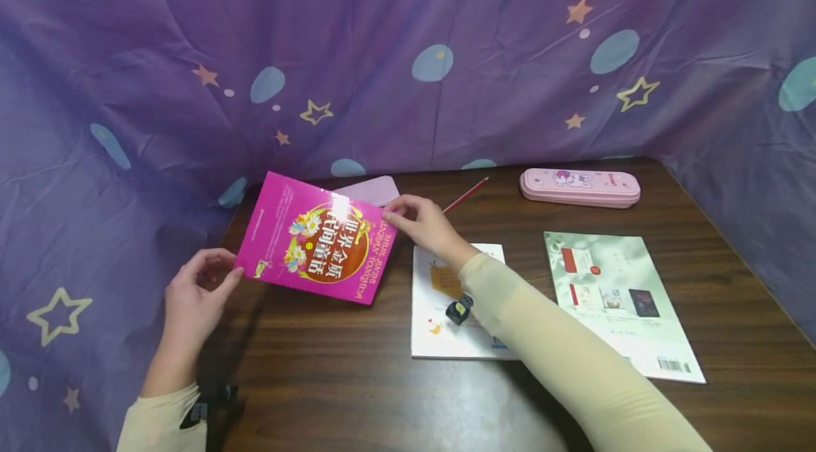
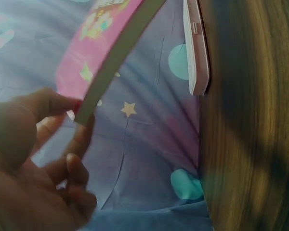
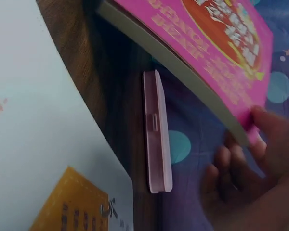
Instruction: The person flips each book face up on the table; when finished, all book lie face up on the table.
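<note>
Left hand (image 1: 197, 292) and right hand (image 1: 423, 222) are pinching opposite corners of a pink book (image 1: 312, 246), holding it tilted above the tabletop (image 1: 331, 381). It is partly hiding a pink case (image 1: 379, 190); the right hand is covering the pencil's (image 1: 468, 193) lower end. Stretching forward, the right sleeve (image 1: 561, 346) is masking parts of a white book (image 1: 436, 303) and green book (image 1: 612, 321). Both arms are running out of frame. Purple cloth (image 1: 382, 48) is hanging behind.

We seem to be at a study corner: the wooden table (image 1: 331, 374) carries two books (image 1: 627, 335), a red pencil (image 1: 467, 195) and a pencil case (image 1: 580, 190). Purple cloth (image 1: 382, 6) printed with stars (image 1: 579, 10) surrounds it, so we cannot tell which room.
</note>
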Tool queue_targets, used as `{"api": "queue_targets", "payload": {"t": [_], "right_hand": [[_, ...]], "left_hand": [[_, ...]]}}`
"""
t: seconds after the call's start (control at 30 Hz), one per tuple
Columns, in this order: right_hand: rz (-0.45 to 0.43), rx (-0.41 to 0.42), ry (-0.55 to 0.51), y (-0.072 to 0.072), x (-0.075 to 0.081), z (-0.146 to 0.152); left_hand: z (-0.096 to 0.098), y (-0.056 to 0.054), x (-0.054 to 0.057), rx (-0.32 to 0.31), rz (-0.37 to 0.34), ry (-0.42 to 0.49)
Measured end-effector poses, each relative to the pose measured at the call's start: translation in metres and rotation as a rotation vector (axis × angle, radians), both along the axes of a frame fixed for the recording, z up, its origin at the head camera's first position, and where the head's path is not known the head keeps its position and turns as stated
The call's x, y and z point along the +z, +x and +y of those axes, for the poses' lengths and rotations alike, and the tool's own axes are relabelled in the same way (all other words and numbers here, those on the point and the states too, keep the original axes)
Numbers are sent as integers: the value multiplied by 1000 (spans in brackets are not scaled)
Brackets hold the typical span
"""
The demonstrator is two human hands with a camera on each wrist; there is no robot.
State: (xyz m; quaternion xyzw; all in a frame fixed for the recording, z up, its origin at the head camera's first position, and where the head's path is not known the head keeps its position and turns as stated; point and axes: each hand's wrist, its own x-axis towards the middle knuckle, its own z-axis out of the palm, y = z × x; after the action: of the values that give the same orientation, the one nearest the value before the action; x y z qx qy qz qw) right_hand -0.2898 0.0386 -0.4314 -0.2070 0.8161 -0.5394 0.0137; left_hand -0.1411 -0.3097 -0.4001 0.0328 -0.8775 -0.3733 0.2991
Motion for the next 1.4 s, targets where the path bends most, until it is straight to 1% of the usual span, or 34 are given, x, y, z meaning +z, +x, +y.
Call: {"api": "queue_targets", "payload": {"t": [0.13,0.2,0.23,0.4,0.53,0.6,0.67,0.73,0.97,1.07,1.17,1.27,1.4], "right_hand": [[-44,167,32,1,-7,1],[-38,225,57,1,-12,2],[-28,239,70,1,-13,3],[55,233,166,1,-19,4],[88,231,223,0,-22,2],[107,232,257,0,-23,1],[123,232,294,0,-24,0],[126,232,328,1,-25,-1],[76,232,435,0,-27,-6],[71,227,484,-1,-29,-8],[64,218,510,-3,-30,-11],[45,210,523,-4,-31,-13],[46,209,550,-4,-32,-16]], "left_hand": [[-3,1,-2,57,-98,-24],[-5,2,-3,68,-152,-44],[-7,2,-4,64,-177,-58],[-11,3,-8,2,-283,-125],[-13,6,-12,-40,-383,-173],[-14,6,-14,-72,-441,-185],[-14,5,-16,-106,-503,-175],[-14,3,-18,-130,-550,-163],[-13,2,-22,-181,-697,-155],[-13,1,-23,-222,-744,-137],[-13,1,-23,-243,-774,-118],[-13,0,-24,-242,-790,-126],[-14,1,-26,-224,-809,-185]]}}
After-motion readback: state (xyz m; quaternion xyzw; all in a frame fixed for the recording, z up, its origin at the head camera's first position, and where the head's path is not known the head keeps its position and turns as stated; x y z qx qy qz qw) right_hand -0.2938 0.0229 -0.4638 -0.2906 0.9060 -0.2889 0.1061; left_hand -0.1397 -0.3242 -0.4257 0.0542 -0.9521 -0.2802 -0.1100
